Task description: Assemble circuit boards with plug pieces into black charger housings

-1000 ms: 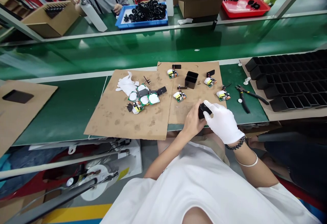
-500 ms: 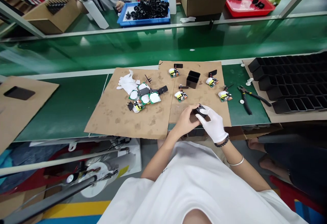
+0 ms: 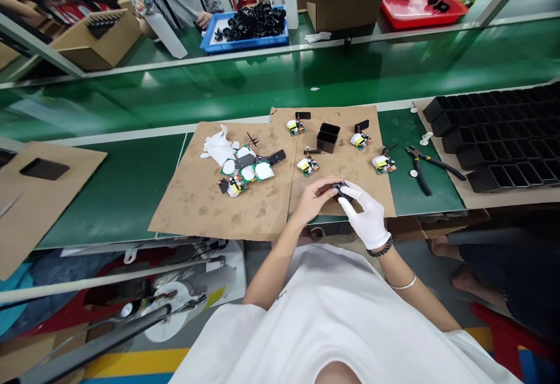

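Note:
Between my two hands is a small black plastic housing [image 3: 343,191], partly covered by fingers, so what is inside it I cannot make out. Bare fingers of my left hand [image 3: 315,198] close on its left side. My right hand [image 3: 366,216], in a white glove, pinches it from the right. Just beyond, on cardboard, stand two open black cases [image 3: 328,138] side by side. Around them lie small circuit boards with parts, such as one board [image 3: 308,166] nearest my left hand and another board [image 3: 384,164] to the right.
More boards with white discs [image 3: 263,171] lie left beside a crumpled white glove [image 3: 220,146]. Pliers [image 3: 419,169] rest at right, near rows of black cases [image 3: 494,139]. Across the green bench, a person sits behind a blue tray [image 3: 207,42] of black parts; a red tray [image 3: 424,19] stands further right.
My left fingers have shifted over the top of the black housing, and its tilt has changed slightly. Both hands still hold it. The whole view has moved a little.

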